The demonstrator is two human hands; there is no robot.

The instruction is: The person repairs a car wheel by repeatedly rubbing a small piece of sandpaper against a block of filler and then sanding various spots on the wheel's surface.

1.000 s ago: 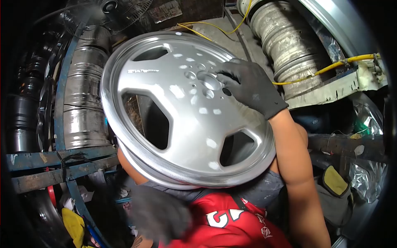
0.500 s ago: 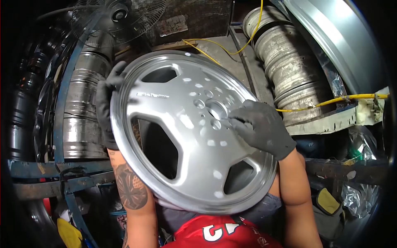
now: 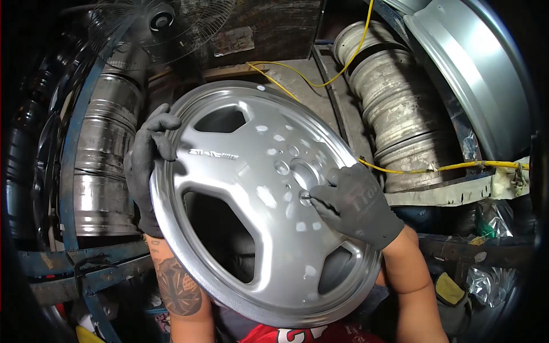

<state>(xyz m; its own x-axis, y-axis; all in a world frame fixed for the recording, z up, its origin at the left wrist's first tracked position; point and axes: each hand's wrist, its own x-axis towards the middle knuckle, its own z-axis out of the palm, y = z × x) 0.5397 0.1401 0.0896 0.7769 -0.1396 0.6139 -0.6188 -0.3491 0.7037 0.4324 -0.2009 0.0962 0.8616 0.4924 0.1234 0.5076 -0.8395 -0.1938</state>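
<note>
A silver alloy wheel (image 3: 223,154) lies tilted over my lap, its face towards me, with pale patches around the centre hole and lettering on one spoke. My left hand (image 3: 146,166), in a dark grey glove, supports the wheel's left edge, with fingertips bent over the rim. My right hand (image 3: 360,206), gloved alike, rests over the right of the hub. Its fingers are pinched together, and the tips are at the lower bolt hole (image 3: 305,197). Whether anything small sits between them is hidden.
Bare wheel barrels (image 3: 108,146) are stacked on the left, and dull, worn ones (image 3: 394,97) on the right. A fan (image 3: 163,20) stands at the back left. A yellow hose (image 3: 440,169) runs across the right side. Another large silver rim (image 3: 474,68) fills the upper right.
My right fingertips have shifted from beside the centre hole to the lower bolt hole. The wheel sits slightly lower in view. My left hand stays at the rim, its fingers bent further over it.
</note>
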